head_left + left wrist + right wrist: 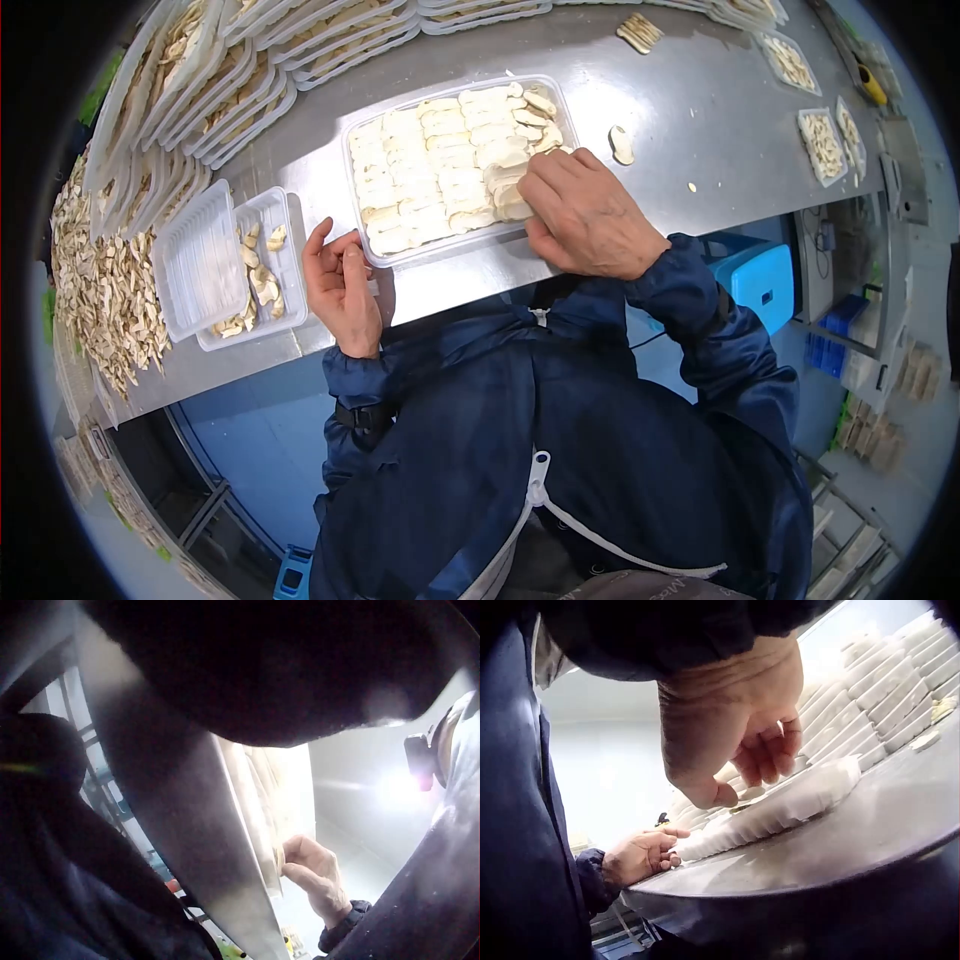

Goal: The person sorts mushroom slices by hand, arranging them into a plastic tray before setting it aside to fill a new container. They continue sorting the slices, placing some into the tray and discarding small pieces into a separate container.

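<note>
A clear tray (352, 190) on the metal table holds rows of pale, flat slices (440, 165), neatly overlapped; at its right end several lie less evenly. The right hand (592, 215) is over the tray's right front part, fingers bent down around a slice (512, 200) there. In the right wrist view the right hand (731, 724) has thumb and fingers at a slice (751, 793) above the tray. The left hand (345, 290) rests by the tray's front left corner, fingers loosely bent, gripping nothing visible; it shows too in the right wrist view (641, 859).
Left of the tray, two small trays (290, 215) overlap, one with loose slices; beyond lies a big heap of slices (105, 300). Stacked full trays (240, 140) line the back. One slice (621, 145) and a small bundle (639, 33) lie to the right, with small filled trays (822, 147) further over.
</note>
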Demonstrator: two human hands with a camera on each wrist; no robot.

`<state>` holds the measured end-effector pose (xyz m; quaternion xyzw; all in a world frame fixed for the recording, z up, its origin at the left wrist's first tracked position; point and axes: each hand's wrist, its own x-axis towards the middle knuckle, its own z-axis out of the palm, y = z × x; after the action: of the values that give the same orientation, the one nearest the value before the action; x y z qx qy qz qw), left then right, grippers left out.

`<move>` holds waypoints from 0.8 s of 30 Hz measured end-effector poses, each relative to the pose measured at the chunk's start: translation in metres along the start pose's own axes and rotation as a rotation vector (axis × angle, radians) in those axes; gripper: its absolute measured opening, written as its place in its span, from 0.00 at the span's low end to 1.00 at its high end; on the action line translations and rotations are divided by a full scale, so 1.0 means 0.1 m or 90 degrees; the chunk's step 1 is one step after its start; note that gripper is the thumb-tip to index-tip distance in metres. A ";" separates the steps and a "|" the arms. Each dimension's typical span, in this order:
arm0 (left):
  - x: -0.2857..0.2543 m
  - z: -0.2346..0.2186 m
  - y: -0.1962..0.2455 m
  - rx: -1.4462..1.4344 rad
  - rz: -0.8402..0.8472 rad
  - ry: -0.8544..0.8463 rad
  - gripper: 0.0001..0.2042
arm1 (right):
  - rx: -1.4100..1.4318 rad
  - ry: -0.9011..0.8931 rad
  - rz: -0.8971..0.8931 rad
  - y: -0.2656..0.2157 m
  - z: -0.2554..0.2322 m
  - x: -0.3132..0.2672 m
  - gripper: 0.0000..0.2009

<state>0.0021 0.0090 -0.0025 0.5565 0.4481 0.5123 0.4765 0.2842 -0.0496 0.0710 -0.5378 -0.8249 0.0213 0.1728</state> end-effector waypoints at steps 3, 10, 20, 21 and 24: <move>0.00 0.00 0.00 -0.003 -0.005 0.002 0.19 | 0.019 0.019 0.004 0.01 -0.02 0.00 0.11; 0.00 0.01 0.03 -0.001 -0.006 0.005 0.19 | -0.023 0.174 0.160 0.32 -0.35 -0.27 0.11; 0.07 -0.03 0.04 -0.027 -0.058 0.007 0.19 | 0.050 0.072 0.452 0.71 -0.34 -0.71 0.14; 0.09 -0.02 0.09 -0.040 -0.078 0.010 0.19 | 0.038 0.072 0.396 0.72 -0.30 -0.68 0.16; 0.12 -0.04 0.17 -0.063 -0.115 0.008 0.20 | 0.007 0.047 0.261 0.85 -0.20 -0.59 0.20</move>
<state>-0.0007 0.0190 0.0161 0.4861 0.4740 0.4922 0.5447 0.3863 -0.0701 0.0556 -0.6937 -0.6912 0.0410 0.1982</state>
